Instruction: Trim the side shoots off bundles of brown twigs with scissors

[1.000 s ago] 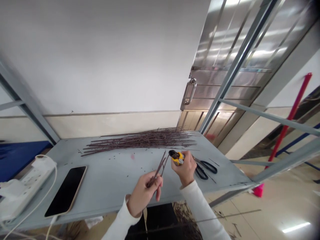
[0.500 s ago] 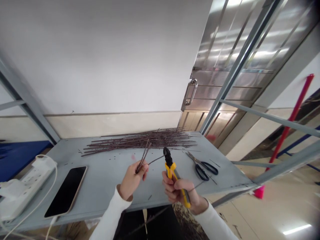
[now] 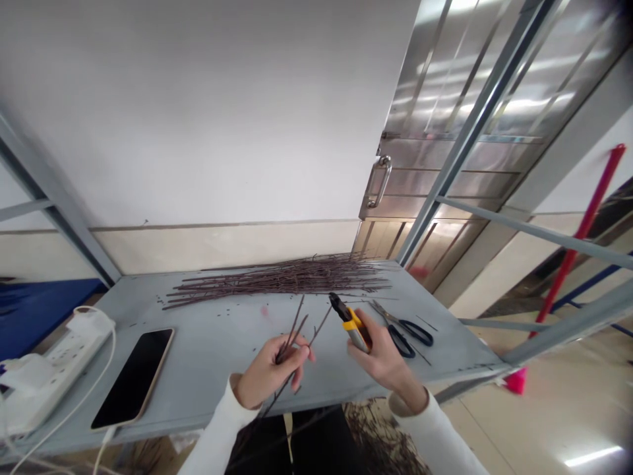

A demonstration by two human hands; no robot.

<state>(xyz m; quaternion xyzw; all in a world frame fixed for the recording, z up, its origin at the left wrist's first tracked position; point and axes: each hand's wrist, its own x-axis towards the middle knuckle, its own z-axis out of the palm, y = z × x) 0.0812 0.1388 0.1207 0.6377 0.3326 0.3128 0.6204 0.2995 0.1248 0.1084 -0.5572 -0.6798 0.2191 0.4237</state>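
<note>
Grey table: left hand grips twigs, right hand one yellow cutter.

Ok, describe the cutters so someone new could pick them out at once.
On the grey metal table, below the long pile of thin dark twigs, the person's right hand grips a pair of diagonal cutters. Their yellow-and-grey handles and short black jaws set them apart from the black-handled scissors lying on the table beside them.
</note>
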